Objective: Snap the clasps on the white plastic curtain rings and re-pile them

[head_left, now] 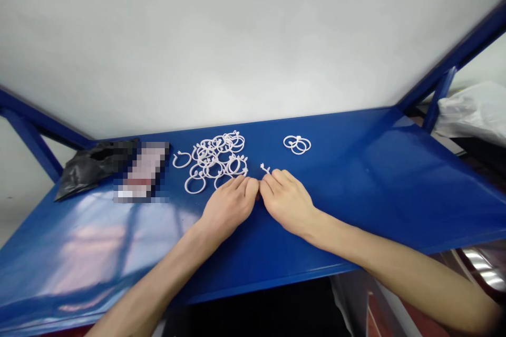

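My left hand [233,197] and my right hand [288,201] are closed, knuckles up, and almost meet over the blue table. White tips of an open plastic ring [264,168] poke out beyond my right fingers. Most of that ring is hidden by the hands, and a small white knob also shows at the left fingertips. Just past my left hand lies a loose pile of white plastic rings [214,162], each with a gap and small knobs at its ends. A couple of similar rings [297,145] overlap farther back on the right.
The glossy blue table [356,179] backs onto a pale panel between blue metal frame bars [435,99]. At the left are a black plastic bag [85,171] and a blurred-out flat item [146,165]. A white plastic bag [476,110] sits beyond the right edge.
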A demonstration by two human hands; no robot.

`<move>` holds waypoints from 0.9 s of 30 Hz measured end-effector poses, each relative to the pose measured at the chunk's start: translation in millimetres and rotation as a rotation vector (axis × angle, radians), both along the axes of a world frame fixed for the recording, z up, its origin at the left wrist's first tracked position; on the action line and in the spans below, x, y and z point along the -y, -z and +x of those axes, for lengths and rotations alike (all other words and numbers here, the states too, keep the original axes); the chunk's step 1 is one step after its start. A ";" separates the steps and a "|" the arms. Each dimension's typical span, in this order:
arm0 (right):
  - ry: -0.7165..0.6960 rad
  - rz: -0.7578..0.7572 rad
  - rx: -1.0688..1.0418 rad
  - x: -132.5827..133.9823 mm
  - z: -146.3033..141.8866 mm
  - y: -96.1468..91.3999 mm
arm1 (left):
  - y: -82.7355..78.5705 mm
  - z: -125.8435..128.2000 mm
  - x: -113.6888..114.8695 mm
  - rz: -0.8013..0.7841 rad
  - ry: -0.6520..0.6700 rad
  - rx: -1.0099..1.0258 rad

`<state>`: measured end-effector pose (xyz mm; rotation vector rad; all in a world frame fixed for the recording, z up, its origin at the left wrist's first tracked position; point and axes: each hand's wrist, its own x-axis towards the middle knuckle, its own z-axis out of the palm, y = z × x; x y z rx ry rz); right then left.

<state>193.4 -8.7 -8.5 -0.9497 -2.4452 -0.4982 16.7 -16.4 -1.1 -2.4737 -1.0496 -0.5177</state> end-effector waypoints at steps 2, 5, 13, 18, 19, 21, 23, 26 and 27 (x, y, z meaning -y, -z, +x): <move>-0.051 -0.028 -0.022 -3.0 3.2 0.5 | 0.9 -3.0 -2.2 -0.016 0.030 0.008; -0.184 -0.109 -0.112 -15.5 12.7 -4.0 | 3.7 -16.3 -10.0 -0.096 0.076 0.083; 0.207 -0.190 -0.284 -72.9 65.2 -7.4 | 9.5 -64.8 -37.3 -0.082 -0.228 0.249; 0.244 -0.218 -0.132 -91.4 74.8 10.8 | 8.7 -69.8 -39.3 -0.100 -0.263 0.164; 0.234 -0.228 -0.112 -92.0 72.4 12.5 | 8.6 -68.1 -38.2 -0.096 -0.274 0.171; 0.219 -0.255 -0.101 -91.5 66.8 12.9 | 7.8 -64.2 -35.8 -0.076 -0.290 0.173; 0.189 -0.297 -0.128 -90.2 63.9 9.5 | 6.7 -61.1 -34.0 -0.055 -0.292 0.169; 0.135 -0.326 -0.244 -89.6 70.6 -0.2 | 5.7 -59.7 -33.6 -0.058 -0.272 0.172; 0.133 -0.319 -0.295 -90.1 75.6 -3.7 | 5.6 -59.8 -33.8 -0.069 -0.257 0.172</move>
